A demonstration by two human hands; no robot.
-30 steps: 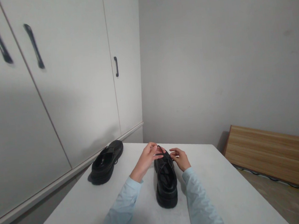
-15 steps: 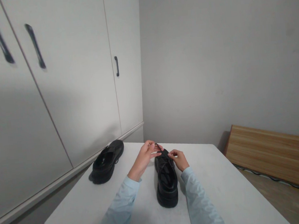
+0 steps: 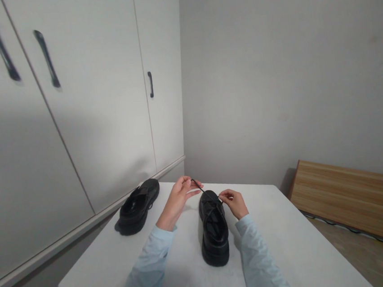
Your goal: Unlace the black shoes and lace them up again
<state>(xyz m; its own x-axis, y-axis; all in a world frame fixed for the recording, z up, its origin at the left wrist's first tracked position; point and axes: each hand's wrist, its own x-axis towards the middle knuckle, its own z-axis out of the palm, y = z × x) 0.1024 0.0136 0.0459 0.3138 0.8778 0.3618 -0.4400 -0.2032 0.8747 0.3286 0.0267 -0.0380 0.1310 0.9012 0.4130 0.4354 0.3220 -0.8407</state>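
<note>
Table: white, spread in front of us, everything resting on its top.
Right shoe: black, upright on its sole between our hands, toe far, heel near; we judge it fairly heavy, stiff-soled and smooth, best steadied around the heel.
Left shoe: also black, by the table's left edge, well apart from us.
Left hand: thumb and finger pinching the lace left of the toe, other fingers spread.
Right hand: fingertips together at the right shoe's right side, seemingly pinching lace too.
Lace: straight towards our left fingertips; likely light, soft, easiest gripped near its end.
</note>
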